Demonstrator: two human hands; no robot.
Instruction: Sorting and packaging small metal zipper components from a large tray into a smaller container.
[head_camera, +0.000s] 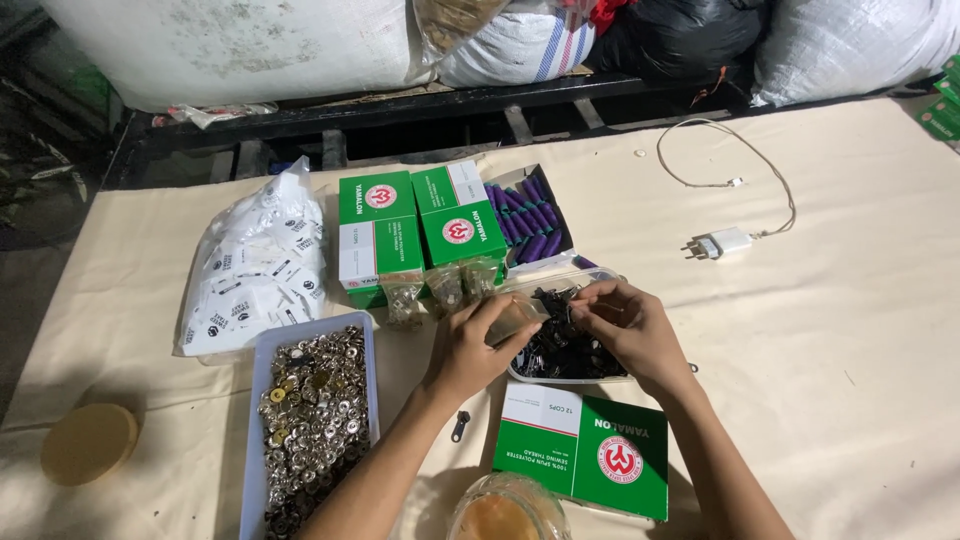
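My left hand holds a small clear plastic bag at its mouth, just above a clear tray filled with small black metal parts. My right hand is beside it over the same tray, fingertips pinched on a small black part at the bag's opening. Both forearms reach in from the bottom edge over a cream cloth-covered table.
A tray of silver metal buttons lies left. Behind stand two green-and-white boxes, an open box of purple thread spools, small filled bags and a bag of white labels. Another green box, a jar lid, a charger, a round disc.
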